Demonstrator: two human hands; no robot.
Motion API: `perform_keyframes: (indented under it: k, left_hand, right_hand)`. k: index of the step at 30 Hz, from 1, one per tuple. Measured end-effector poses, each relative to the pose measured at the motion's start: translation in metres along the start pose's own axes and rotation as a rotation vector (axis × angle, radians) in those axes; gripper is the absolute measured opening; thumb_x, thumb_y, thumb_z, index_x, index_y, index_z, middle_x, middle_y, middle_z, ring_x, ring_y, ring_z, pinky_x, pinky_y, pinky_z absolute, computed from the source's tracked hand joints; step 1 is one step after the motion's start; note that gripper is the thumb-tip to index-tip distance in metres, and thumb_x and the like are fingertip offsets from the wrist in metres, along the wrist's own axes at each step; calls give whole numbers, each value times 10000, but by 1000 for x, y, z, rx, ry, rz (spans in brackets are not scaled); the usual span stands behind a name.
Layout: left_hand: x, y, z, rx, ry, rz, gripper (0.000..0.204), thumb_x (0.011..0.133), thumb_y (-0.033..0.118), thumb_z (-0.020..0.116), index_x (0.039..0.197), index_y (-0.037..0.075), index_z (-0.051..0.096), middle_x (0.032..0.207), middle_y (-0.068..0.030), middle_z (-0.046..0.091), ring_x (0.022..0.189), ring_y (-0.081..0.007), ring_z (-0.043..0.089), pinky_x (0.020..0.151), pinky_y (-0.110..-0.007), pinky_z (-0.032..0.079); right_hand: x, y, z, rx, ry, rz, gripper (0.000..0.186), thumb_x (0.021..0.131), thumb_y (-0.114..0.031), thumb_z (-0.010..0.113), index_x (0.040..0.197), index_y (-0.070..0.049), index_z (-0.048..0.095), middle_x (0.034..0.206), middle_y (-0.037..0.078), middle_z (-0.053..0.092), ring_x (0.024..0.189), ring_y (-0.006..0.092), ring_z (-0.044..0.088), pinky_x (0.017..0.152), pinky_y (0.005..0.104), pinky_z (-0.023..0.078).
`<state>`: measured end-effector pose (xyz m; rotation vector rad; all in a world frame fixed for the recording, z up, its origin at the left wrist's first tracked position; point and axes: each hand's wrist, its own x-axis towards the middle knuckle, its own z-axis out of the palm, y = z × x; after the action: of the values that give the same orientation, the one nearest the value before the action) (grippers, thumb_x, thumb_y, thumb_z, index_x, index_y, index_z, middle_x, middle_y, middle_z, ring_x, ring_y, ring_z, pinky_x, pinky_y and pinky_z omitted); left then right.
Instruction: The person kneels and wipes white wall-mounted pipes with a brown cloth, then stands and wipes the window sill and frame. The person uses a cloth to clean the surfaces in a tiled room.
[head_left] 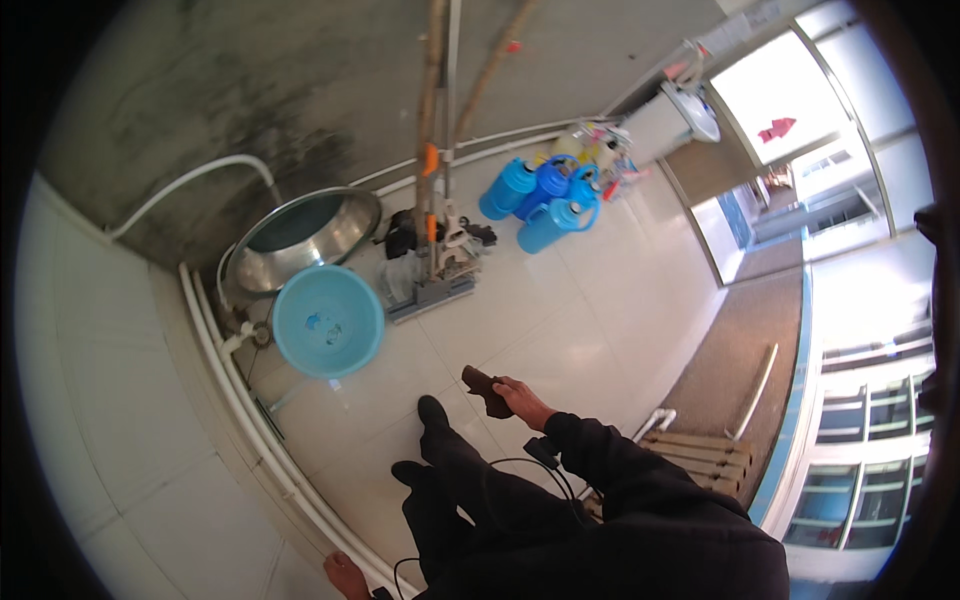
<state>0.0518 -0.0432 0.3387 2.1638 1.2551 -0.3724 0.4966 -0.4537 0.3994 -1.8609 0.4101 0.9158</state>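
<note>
My right hand (522, 402) is closed on a dark brown cloth (486, 391), held in front of my body above the tiled floor. The cloth hangs folded from the fingers and touches nothing else. Low at the picture's edge, beside the white pipe along the left wall, is my left hand (346, 575); its fingers are too small and turned away to make out, and nothing shows in it. Ahead on the left, a light blue plastic basin (329, 361) stands close to a wide metal basin (352, 222) leaning against the wall.
A flat mop (432, 297) and wooden poles (432, 110) lean on the far wall. Several blue jugs (545, 232) stand right of them, near bottles and a white bin (655, 125). White pipes (235, 385) run along the left wall; a radiator (700, 455) is on the right.
</note>
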Motion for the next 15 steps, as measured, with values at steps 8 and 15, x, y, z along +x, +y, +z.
perform_keyframes:
  k: [8, 15]
  left_hand:
    - [42, 69, -20, 3, -150, 49, 281, 1019, 194, 579, 1109, -53, 678, 1123, -243, 661, 1066, -415, 650, 956, -492, 505]
    - [77, 117, -45, -16, -210, 168, 301, 1016, 222, 577, 1067, -41, 713, 1076, -211, 701, 1042, -389, 675, 954, -478, 515]
  right_hand:
    - [-39, 16, -73, 182, 103, -88, 453, 1039, -217, 525, 1423, 5, 619, 1289, 105, 690, 1202, 213, 624, 1072, 346, 470]
    - [-105, 61, -85, 211, 371, -59, 466, 993, -152, 713, 1409, 36, 620, 1316, 151, 697, 1221, 247, 648, 1080, 375, 500]
